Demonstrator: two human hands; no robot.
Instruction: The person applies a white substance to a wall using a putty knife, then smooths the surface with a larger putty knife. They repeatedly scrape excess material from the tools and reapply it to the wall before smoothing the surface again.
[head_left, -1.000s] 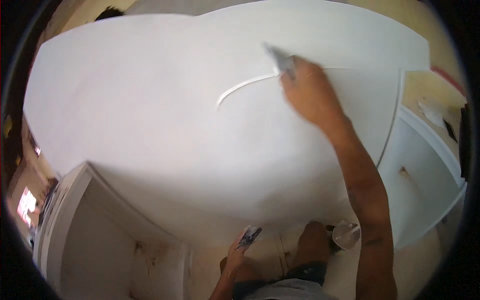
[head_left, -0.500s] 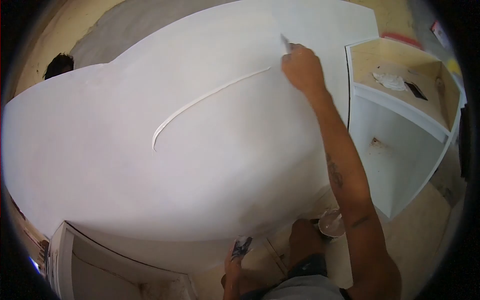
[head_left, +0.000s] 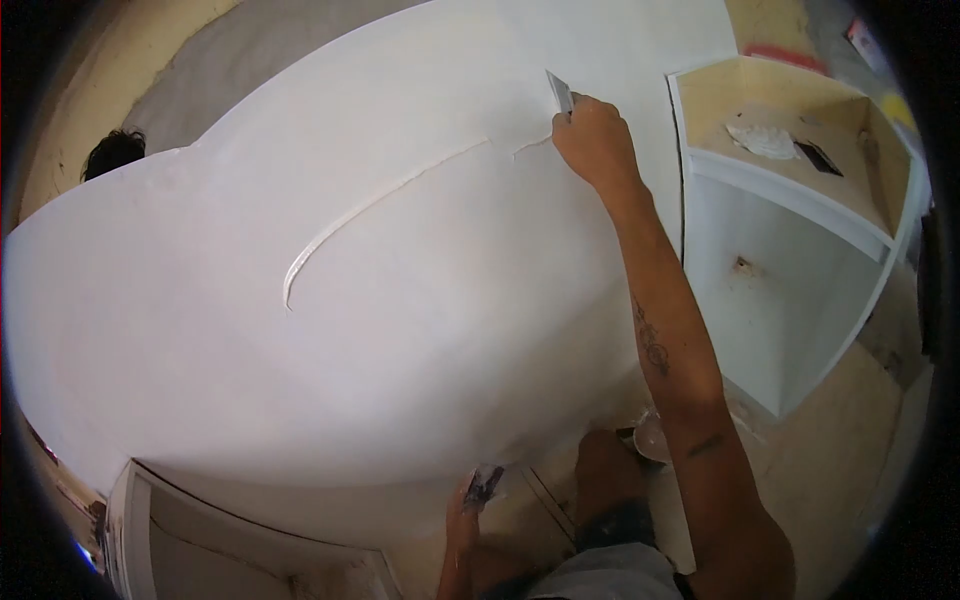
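Observation:
My right hand (head_left: 597,145) is closed around a putty knife (head_left: 559,90), its pale blade pointing up near the upper part of a broad white panel (head_left: 420,340). A thin curved ridge of white filler (head_left: 370,208) runs across that panel, hooking downward at its left end. A shorter line lies beside my right hand, separated by a gap from the long ridge. Low in front of my body, my left hand (head_left: 460,518) grips a dark flat scraper (head_left: 484,486) smeared with white paste. Part of its handle is hidden.
To the right stands a white cabinet (head_left: 770,290) with an open top shelf (head_left: 790,100). Crumpled white material (head_left: 765,140) and a dark flat object (head_left: 820,158) lie on it. A bucket (head_left: 651,438) is near my knee. Dark hair (head_left: 113,154) shows beyond the panel's left edge.
My right hand with the putty knife has shifted slightly down and left. The ridge's right part now has a gap and a short separate line. The view has moved a little.

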